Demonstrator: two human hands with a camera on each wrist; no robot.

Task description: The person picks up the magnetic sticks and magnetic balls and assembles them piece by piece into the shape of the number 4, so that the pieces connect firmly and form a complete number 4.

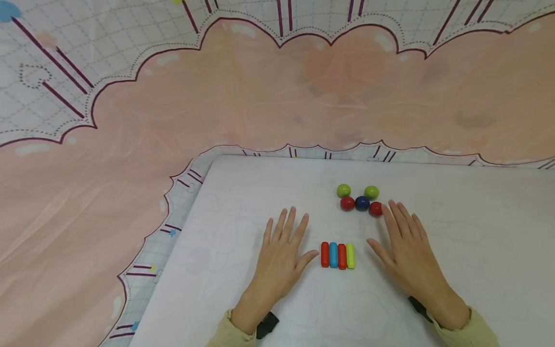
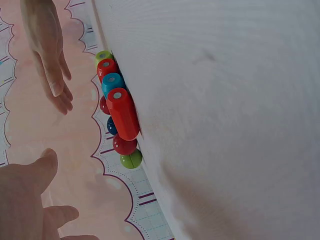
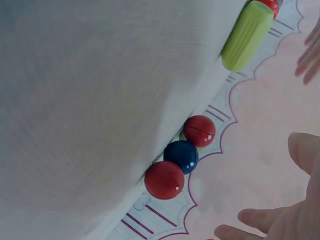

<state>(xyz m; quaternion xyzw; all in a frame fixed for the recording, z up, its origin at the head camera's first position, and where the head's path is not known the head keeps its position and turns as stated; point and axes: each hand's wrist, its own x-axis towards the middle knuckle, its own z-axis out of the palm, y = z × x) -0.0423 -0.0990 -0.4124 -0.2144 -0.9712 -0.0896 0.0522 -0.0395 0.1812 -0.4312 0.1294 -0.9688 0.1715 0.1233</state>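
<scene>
My left hand (image 1: pixel 279 258) is held over the white board with its fingers spread and nothing in it. Its thumb points at a row of small rods: a red rod (image 1: pixel 325 254), a blue rod (image 1: pixel 333 255), another red rod (image 1: pixel 342 256) and a yellow-green rod (image 1: pixel 350 256), side by side. On the other side of the row is my right hand (image 1: pixel 409 253), fingers straight and holding nothing. Its fingertips come near a red ball (image 1: pixel 376 208); in the head view I cannot tell whether they touch. Beside that lie a dark blue ball (image 1: pixel 362 203), a second red ball (image 1: pixel 347 203) and two green balls (image 1: pixel 344 190).
The white board (image 1: pixel 243 193) lies on a patterned tablecloth (image 1: pixel 260 96) with peach and white areas. Its left and far edges show in the head view. A black strap (image 1: pixel 267 325) is at the left wrist, and a similar black piece (image 1: pixel 419 309) at the right.
</scene>
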